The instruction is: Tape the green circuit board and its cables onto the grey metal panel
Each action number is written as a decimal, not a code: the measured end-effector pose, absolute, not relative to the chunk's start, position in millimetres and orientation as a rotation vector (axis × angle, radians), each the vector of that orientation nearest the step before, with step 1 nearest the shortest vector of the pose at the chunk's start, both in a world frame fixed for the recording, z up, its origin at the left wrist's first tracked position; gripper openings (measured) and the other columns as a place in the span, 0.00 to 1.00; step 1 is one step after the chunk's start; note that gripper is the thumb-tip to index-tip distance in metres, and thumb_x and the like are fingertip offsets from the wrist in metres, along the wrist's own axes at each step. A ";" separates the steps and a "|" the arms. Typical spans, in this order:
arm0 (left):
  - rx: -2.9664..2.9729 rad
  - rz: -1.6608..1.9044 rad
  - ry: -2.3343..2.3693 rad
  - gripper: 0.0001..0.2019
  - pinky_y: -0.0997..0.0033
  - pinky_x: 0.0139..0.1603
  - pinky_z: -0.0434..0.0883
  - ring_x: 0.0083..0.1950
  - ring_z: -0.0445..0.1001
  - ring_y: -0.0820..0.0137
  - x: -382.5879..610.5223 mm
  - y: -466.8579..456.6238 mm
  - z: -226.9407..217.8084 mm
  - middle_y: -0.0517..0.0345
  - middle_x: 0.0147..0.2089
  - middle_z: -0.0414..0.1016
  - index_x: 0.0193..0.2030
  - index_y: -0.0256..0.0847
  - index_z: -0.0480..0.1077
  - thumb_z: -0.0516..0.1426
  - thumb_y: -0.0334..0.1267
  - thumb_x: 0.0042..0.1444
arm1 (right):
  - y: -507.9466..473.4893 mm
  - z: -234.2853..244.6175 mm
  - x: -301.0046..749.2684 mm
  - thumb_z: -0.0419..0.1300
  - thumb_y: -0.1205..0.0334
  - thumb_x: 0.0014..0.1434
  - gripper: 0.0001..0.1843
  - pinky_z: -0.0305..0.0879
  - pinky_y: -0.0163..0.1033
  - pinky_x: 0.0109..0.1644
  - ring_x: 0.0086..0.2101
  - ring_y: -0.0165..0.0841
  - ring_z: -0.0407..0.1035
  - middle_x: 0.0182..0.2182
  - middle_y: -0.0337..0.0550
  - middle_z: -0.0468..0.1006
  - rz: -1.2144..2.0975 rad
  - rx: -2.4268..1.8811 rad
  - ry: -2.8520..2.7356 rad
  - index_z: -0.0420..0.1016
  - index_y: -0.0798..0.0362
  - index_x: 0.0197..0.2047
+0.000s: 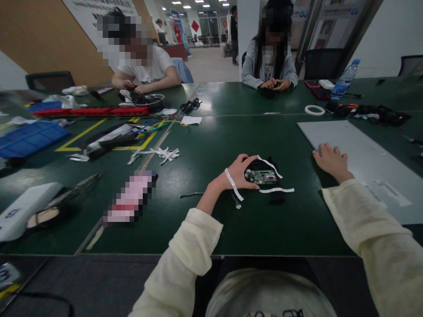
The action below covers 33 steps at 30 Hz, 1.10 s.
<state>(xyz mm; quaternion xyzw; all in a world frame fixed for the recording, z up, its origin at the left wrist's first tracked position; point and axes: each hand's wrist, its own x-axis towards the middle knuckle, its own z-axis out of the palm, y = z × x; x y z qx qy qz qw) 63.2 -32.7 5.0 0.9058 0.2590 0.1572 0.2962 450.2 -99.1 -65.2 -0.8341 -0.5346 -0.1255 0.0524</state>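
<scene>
Nearest, at five o'clock from the circuit board (264,177), a loose white strip (276,190) lies on the bench (287,237); a brushing sleeve could drag it away. The board sits exposed in a dark housing (270,162), ahead of the person. The left hand (239,174) has a wide grip on it from nine o'clock, thumb at the near side, fingers at the far side; squeezing there might stress the components. Another strip (233,185) lies across that wrist and could catch or fall if the hand turns. A thin cable (191,194) emerges at eight o'clock and could snag.

At three o'clock the right hand (332,162) rests on a white panel (360,145), fingers spread, seemingly grasping nothing; leaning there might slide the panel. Farther, at ten o'clock, a heap of strips (167,154) could tangle. Farthest, at one o'clock, lies a white ring (314,110).
</scene>
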 end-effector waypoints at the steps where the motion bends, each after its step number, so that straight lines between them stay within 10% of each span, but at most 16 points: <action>1: 2.405 0.409 0.694 0.48 0.50 0.56 0.68 0.61 0.61 0.50 63.4 -32.8 5.5 0.47 0.64 0.51 0.67 0.51 0.49 0.65 0.55 0.42 | -99.4 -66.0 450.8 0.38 0.46 0.65 0.31 0.56 0.64 0.49 0.54 0.56 0.55 0.60 0.60 0.59 -0.380 -2.527 -1.606 0.61 0.56 0.60; 19: 2.401 0.618 0.678 0.50 0.42 0.61 0.60 0.63 0.56 0.47 62.2 -30.9 23.1 0.48 0.63 0.49 0.67 0.52 0.46 0.66 0.57 0.39 | -104.2 -64.0 423.4 0.36 0.36 0.62 0.41 0.53 0.59 0.58 0.60 0.56 0.50 0.65 0.52 0.54 -0.265 -2.425 -1.829 0.54 0.59 0.66; 33: 2.460 0.677 0.676 0.49 0.47 0.62 0.62 0.62 0.57 0.50 61.6 -35.0 34.3 0.48 0.62 0.50 0.67 0.48 0.49 0.66 0.56 0.40 | -124.2 -47.4 353.4 0.38 0.46 0.66 0.34 0.53 0.58 0.61 0.63 0.54 0.45 0.66 0.47 0.51 -0.145 -1.976 -2.251 0.49 0.57 0.69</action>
